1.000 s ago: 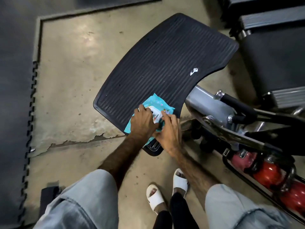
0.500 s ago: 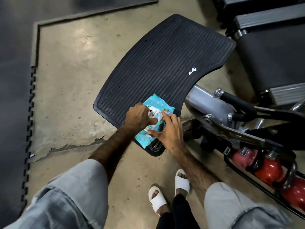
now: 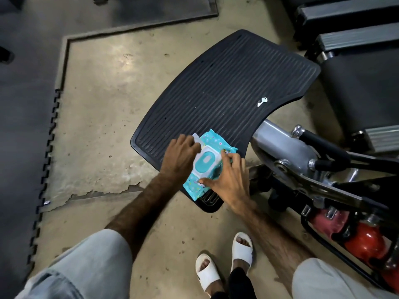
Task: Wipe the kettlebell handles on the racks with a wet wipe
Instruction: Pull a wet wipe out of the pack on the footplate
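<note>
A: Item one?
B: Left hand (image 3: pixel 180 156), fingers curled, pinching a white wet wipe (image 3: pixel 197 138) at the pack's top edge.
A: Next?
B: Turquoise plastic wipe pack (image 3: pixel 212 147), lying on a black ribbed rubber platform (image 3: pixel 226 91). Right hand (image 3: pixel 226 180), fingers spread, pressing the pack flat.
A: Rightmost?
B: Small silver key (image 3: pixel 262 102) on platform; red kettlebells (image 3: pixel 364 244) in black rack, lower right.

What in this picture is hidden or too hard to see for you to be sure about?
All in the head view:
- Left hand: its fingertips are hidden behind its own knuckles, so whether they pinch the white flap at the wipes pack is unclear.
- Pack's print: too small to read.
- Red kettlebells: partly cut off by the right edge and covered by the black rack bar; handles barely show.
- Key on the mat: too small for detail.
</note>
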Available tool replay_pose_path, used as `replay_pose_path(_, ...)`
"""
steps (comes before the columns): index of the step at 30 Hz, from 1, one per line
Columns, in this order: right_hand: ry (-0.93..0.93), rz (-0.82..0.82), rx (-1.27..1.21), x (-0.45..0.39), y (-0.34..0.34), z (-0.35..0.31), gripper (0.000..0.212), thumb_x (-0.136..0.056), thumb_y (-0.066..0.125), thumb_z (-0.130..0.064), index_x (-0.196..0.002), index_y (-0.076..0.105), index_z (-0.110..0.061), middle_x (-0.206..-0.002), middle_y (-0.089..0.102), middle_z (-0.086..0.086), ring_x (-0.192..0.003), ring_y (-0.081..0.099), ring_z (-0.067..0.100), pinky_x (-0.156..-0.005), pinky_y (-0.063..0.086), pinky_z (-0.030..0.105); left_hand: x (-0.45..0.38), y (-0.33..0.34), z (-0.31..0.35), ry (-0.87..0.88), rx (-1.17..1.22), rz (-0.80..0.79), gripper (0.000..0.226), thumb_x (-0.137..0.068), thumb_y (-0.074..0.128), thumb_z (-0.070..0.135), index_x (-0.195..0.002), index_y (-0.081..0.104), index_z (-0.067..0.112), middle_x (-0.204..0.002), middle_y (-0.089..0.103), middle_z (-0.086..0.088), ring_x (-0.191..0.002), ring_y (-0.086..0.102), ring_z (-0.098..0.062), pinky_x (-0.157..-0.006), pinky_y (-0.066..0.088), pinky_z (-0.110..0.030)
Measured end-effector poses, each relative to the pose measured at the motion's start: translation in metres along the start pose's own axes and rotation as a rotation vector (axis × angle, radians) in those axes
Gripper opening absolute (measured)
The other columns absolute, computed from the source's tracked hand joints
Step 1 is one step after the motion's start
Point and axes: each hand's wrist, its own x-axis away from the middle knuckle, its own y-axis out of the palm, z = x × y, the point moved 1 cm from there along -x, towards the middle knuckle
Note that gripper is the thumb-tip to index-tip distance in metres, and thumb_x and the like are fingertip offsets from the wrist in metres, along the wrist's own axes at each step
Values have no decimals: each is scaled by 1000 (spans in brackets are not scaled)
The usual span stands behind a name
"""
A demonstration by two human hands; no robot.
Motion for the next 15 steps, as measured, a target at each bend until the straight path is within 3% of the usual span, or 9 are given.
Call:
replay_pose_path(3, -18, -15, 123, -5, -6, -9, 105, -54, 69, -78, -136, 40, -20, -128, 44, 4, -111, 42, 24, -93, 38, 37, 0, 9, 11, -19, 80, -68, 23, -94, 52, 29, -111, 65, 19, -108, 63, -1, -102, 52, -22, -82, 39, -35)
replay_pose_path(8, -14, -43, 229, -10, -8, -18, 108, -53, 68, -80, -134, 40, -14, -131, 46, 8, -115, 42, 26, -97, 37, 41, -1, 13, 16, -111, 152, -94, 25, -94, 53, 34, -109, 69, 22, -104, 64, -1, -101, 52, -22, -80, 38, -35)
replay_pose_path(11, -27, -56, 215, -10, -12, -17, 112, -52, 68, -80, -136, 37, -13, -132, 45, 7, -114, 42, 25, -97, 36, 40, -2, 9, 16, -69, 142, -83, 24, -93, 55, 36, -107, 70, 25, -105, 64, 0, -100, 54, -22, -78, 38, -34)
replay_pose_path(15, -67, -63, 216, -10, -13, -15, 110, -55, 64, -82, -137, 34, -13, -133, 43, 7, -115, 41, 23, -98, 36, 39, -4, 7, 18, 52, -20, -61, 22, -91, 53, 35, -87, 72, 24, -86, 65, 2, -83, 55, -20, -67, 32, -33)
